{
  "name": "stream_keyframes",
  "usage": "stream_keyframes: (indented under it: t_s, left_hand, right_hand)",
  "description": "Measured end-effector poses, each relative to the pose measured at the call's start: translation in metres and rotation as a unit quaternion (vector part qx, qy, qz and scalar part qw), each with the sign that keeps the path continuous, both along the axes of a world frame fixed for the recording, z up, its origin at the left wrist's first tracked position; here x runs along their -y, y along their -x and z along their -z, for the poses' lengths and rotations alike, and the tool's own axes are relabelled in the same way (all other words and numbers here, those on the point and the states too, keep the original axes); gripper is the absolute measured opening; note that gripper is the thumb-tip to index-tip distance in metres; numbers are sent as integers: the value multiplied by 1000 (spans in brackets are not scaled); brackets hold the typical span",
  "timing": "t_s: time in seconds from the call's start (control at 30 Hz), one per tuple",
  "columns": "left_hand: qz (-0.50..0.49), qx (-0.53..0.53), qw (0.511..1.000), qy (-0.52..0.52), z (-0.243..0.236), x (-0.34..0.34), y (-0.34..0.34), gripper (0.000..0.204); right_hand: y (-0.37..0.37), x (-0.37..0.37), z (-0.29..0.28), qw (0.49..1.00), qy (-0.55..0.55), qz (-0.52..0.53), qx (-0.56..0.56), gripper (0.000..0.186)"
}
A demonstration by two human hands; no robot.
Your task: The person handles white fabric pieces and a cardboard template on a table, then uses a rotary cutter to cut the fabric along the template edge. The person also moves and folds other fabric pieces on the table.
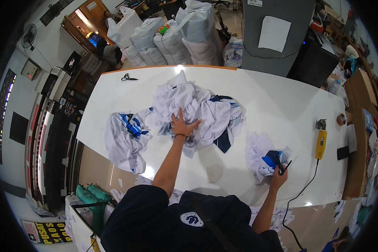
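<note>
My left hand (182, 126) lies with fingers spread on a rumpled pile of white fabric (185, 92) with navy and blue parts (222, 141) at the table's middle. My right hand (278, 178) grips a dark tool (283, 168), apparently scissors, against a smaller white bundle (260, 151) with a blue and navy section. Its exact shape is partly hidden by the fingers and cloth. Another white and blue bundle (126, 151) lies left of the main pile.
The white table (92, 126) bears black scissors (129, 78) at the back left and a yellow corded tool (321, 143) at the right. Behind it stand several bulging sacks (163, 46) and a grey pillar (271, 63). Cardboard (351, 168) borders its right side; machines line the left.
</note>
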State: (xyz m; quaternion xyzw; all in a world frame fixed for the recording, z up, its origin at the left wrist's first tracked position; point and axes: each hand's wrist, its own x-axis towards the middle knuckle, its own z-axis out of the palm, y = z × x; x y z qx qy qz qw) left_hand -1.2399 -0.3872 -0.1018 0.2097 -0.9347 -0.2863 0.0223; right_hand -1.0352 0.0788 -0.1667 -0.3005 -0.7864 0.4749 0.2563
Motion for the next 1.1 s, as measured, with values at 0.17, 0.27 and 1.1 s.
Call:
stream_keyframes:
  t_s: [0.17, 0.27, 1.1]
  left_hand:
    - [12, 141, 984, 105, -22, -76, 6, 133]
    - [-19, 152, 980, 130, -16, -89, 16, 123]
    - [-187, 257, 930, 186, 31, 261, -14, 112]
  right_hand:
    - [-2, 6, 1, 999, -24, 31, -1, 26]
    - [0, 12, 0, 999, -35, 33, -19, 24]
    - [1, 17, 5, 995, -89, 37, 15, 27]
